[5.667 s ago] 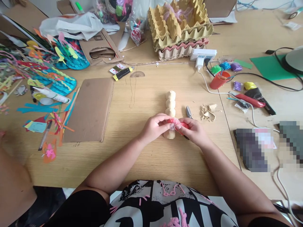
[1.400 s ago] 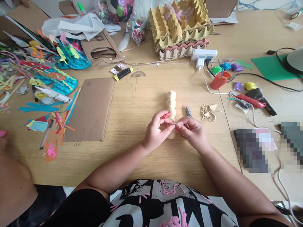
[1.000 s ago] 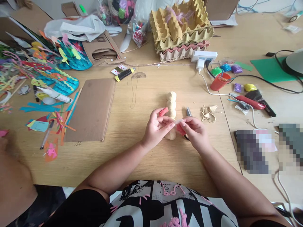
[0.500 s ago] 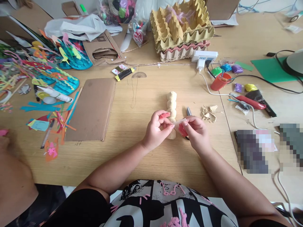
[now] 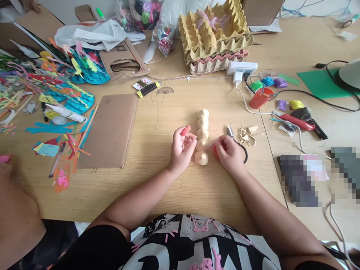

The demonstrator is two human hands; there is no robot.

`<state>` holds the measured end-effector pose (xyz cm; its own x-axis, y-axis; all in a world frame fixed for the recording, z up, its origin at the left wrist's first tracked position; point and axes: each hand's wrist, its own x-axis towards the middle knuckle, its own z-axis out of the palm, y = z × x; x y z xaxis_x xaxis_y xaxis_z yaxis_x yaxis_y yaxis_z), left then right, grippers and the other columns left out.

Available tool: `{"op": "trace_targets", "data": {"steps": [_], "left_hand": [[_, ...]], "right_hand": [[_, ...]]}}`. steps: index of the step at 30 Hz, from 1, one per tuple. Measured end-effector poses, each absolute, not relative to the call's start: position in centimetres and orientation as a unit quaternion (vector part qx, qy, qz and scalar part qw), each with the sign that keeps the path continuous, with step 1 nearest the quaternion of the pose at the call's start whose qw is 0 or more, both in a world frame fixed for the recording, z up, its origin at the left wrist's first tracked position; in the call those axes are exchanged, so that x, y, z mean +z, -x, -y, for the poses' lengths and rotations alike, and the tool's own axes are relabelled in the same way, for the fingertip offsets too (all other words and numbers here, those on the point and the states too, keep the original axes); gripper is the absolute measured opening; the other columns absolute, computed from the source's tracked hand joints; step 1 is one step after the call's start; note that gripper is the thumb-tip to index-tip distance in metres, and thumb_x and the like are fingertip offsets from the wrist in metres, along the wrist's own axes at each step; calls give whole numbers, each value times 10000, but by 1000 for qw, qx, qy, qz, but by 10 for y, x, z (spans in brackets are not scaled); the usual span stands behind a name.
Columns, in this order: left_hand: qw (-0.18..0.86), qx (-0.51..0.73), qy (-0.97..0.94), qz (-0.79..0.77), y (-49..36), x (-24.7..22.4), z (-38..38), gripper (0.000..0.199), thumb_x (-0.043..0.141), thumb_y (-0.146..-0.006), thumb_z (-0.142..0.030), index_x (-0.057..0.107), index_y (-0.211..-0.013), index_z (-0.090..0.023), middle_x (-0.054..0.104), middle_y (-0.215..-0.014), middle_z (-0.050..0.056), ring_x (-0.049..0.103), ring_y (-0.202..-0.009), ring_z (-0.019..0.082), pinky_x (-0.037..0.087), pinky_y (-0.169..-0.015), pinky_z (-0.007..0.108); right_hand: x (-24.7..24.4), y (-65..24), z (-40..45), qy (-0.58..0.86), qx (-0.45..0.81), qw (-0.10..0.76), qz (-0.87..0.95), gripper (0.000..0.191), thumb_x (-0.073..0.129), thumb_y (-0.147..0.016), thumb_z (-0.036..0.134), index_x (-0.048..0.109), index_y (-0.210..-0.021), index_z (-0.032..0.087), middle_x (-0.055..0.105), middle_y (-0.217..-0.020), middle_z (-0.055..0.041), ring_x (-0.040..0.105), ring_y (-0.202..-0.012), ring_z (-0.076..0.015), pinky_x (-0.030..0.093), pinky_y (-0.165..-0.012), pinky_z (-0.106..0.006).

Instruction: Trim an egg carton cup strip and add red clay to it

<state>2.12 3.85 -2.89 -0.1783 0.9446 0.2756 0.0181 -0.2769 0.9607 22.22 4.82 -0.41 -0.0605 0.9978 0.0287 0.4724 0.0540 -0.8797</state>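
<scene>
Holding a red lump (image 5: pixel 185 130) in curled left fingers (image 5: pixel 177 138), left of a pale bumpy strip (image 5: pixel 202 134); pinching a clear wrapper (image 5: pixel 211 143) in right fingers (image 5: pixel 223 147).

"How many of the wearer's hands?"
"Two: one left hand (image 5: pixel 182 150), one right hand (image 5: pixel 229 153)."
"Red pieces there?"
"Two: one red lump (image 5: pixel 185 130) at the left, one red bit (image 5: pixel 216 150) at the right. Plus one clear wrapper (image 5: pixel 210 143)."
"And the egg-carton strip (image 5: pixel 202 134)?"
"Just one, with five bumps. One pair of scissors (image 5: pixel 230 131) too."
"Bright clay packets (image 5: pixel 267 81)?"
"Five: one green, one blue, two purple, one yellow."
"Cups?"
"One red cup (image 5: pixel 259 100), and one power strip (image 5: pixel 244 67)."
</scene>
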Motion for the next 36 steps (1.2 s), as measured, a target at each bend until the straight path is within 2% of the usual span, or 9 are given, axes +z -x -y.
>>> {"op": "trace_targets", "data": {"steps": [6,11,14,17,20,24,29,33,36], "left_hand": [[383,613,-510,-467,-21,-33,-41,431,745,-979,-436,551,-1324,-265,724,-1094,65,688,-917,151,567,-837,318],[403,606,-502,-468,-20,-30,-41,425,746,-972,-505,604,-1281,-250,742,-1138,72,700,-951,146,576,-865,297],[427,586,-501,-472,-19,-25,-39,403,716,-984,-540,667,-1240,-234,752,-1246,105,715,-1078,182,588,-891,302],[441,569,-504,-477,-19,-18,-37,362,700,-994,-539,744,-1175,-228,772,-1236,104,715,-1153,208,594,-928,321],[486,563,-495,-449,-21,-12,-34,344,709,-997,-519,778,-1174,-232,802,-1209,91,736,-1158,207,591,-1018,356],[547,528,-513,-399,-24,-4,-29,326,755,-974,-489,801,-1149,-218,828,-1157,96,770,-1092,211,614,-990,365],[530,493,-576,-380,-25,0,-27,303,751,-975,-492,811,-1106,-225,813,-1129,91,756,-1065,204,612,-947,351],[418,502,-634,-414,-23,0,-28,362,764,-945,-554,785,-998,-196,780,-981,81,698,-882,178,575,-783,316],[351,500,-670,-422,-21,-1,-28,411,751,-940,-598,750,-1051,-202,772,-989,85,665,-855,184,551,-767,327]], "right_hand": [[4,-251,-71,655,306,357,592,86,565,-839,299,550,-769,252,588,-626,30,501,-586,-167,376,-590,-311],[4,-268,-79,705,205,276,621,116,585,-796,272,553,-688,244,575,-621,6,518,-619,-188,367,-601,-328],[0,-272,-79,680,79,271,676,85,625,-835,278,688,-821,223,704,-895,-89,628,-860,-271,477,-776,-401],[-1,-266,-74,637,1,341,691,246,655,-921,295,769,-1125,219,708,-1180,-161,642,-1121,-359,501,-996,-546],[1,-249,-62,509,103,410,750,277,664,-990,315,756,-1244,250,711,-1191,-143,675,-1103,-319,552,-1000,-524],[3,-228,-46,399,207,421,788,448,765,-965,370,697,-1402,294,746,-1212,-120,701,-1088,-309,595,-948,-499],[5,-223,-41,375,217,441,786,241,758,-988,344,781,-1222,290,800,-968,-73,733,-880,-263,603,-816,-440],[8,-223,-40,377,245,449,772,109,770,-973,327,803,-1064,276,801,-892,-60,719,-795,-236,591,-757,-410],[10,-220,-39,400,301,453,738,89,764,-976,337,800,-1031,277,799,-887,-49,709,-796,-226,588,-767,-403]]}}
